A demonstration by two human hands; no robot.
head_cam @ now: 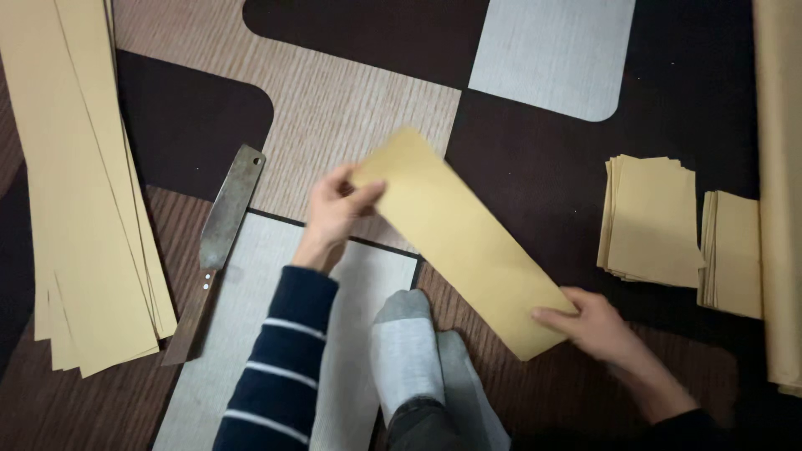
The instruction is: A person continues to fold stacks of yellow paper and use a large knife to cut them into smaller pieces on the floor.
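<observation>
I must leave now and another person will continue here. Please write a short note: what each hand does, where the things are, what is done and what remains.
Left hand: fingers pinch the upper end of a tan paper strip.
Right hand: grips the strip's lower end; the strip is held flat, not folded.
Long uncut strips lie stacked on the far left, a large knife on the mat beside them.
Done: two piles of folded pieces and lie on the right.
Left: judging by the piles, the held strip and the left stack appear unprocessed.
A large tan sheet lies along the right edge.
</observation>
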